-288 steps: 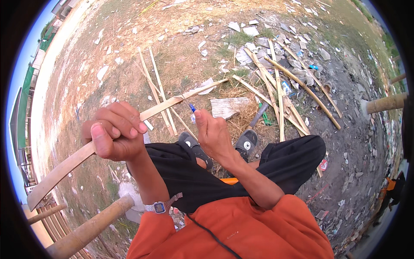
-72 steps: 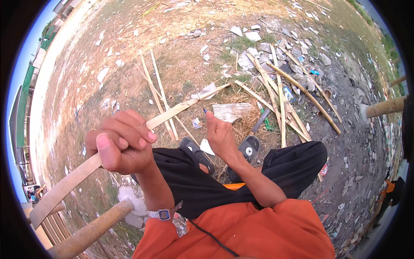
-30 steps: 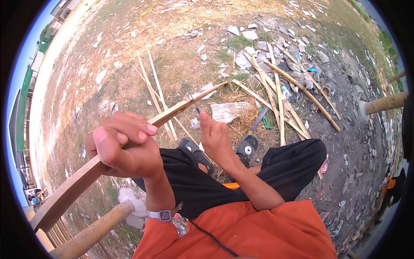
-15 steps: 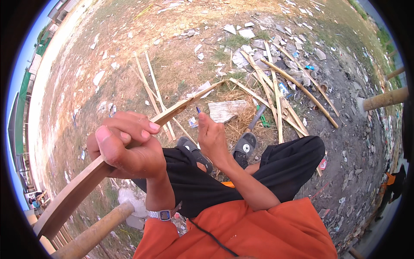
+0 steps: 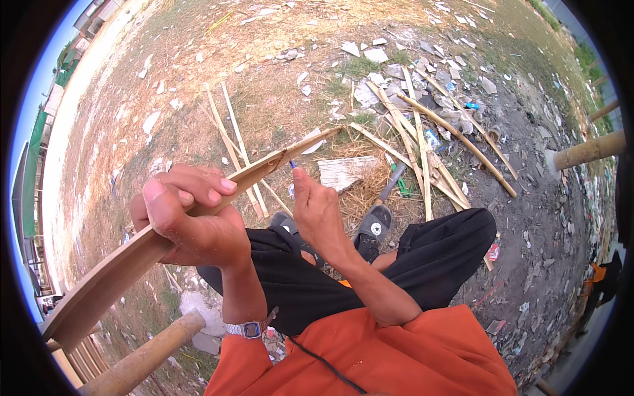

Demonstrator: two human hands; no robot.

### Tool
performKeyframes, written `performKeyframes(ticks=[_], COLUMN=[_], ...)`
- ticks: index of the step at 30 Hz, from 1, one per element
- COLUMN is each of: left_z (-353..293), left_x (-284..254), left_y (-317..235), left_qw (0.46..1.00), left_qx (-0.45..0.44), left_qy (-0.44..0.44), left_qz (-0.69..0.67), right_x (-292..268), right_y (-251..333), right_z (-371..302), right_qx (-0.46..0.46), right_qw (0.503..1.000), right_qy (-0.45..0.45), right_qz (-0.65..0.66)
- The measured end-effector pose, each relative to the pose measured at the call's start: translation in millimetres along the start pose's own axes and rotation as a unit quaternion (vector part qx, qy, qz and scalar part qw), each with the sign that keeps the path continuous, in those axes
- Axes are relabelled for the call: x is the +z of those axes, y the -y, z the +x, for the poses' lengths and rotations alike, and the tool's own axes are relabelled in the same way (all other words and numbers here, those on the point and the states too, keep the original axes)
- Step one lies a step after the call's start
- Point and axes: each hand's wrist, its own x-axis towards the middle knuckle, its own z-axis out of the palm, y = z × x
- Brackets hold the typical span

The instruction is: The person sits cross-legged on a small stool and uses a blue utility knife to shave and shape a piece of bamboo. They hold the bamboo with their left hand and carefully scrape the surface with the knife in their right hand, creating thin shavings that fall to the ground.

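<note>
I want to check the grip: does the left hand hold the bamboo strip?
Yes, the left hand is closed around the bamboo strip, with its fingers wrapped over the top of it.

Dry, patchy ground (image 5: 198, 99) is carrying everything here, brown grass giving way to dark dirt on the right. Long bamboo strips (image 5: 231, 142) are lying side by side near the middle, and a heap of bamboo poles (image 5: 422, 138) is sprawling crosswise to the right. A pale flat board (image 5: 343, 173) is resting on straw (image 5: 370, 191). White rubble scraps (image 5: 376, 54) are littering the far part.
</note>
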Motion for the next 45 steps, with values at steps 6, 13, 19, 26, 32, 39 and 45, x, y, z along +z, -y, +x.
performKeyframes(ticks=[6,13,19,26,32,39,45], left_z=[-4.5,-3.8,-8.2,2.0,12.0,11.9,14.1], left_x=[-4.7,3.1,1.8,-16.4,-18.4,-19.6,-21.7], left_y=[-2.1,-1.1,-2.8,7.5,10.8,12.3,12.5], left_qw=[0.998,0.996,0.994,0.961,0.922,0.937,0.939], left_qx=[0.000,0.009,0.004,0.021,0.044,0.028,0.023], left_qy=[0.054,0.079,0.103,0.238,0.338,0.302,0.299], left_qz=[-0.014,-0.031,-0.040,-0.141,-0.181,-0.173,-0.169], right_x=[-9.8,-20.4,-30.9,-29.7,-18.6,-9.1,-5.4], right_y=[-28.3,-44.1,0.1,-35.8,-112.1,-58.6,-68.6], right_z=[-7.4,9.0,4.0,8.1,17.0,-0.1,10.6], right_qx=[0.027,0.070,0.028,0.056,0.139,0.009,0.026], right_qw=[0.997,0.990,0.996,0.993,0.978,1.000,0.999], right_qy=[0.024,0.050,0.070,0.067,0.051,0.027,0.016], right_qz=[-0.062,-0.108,-0.044,-0.075,-0.145,0.001,-0.023])
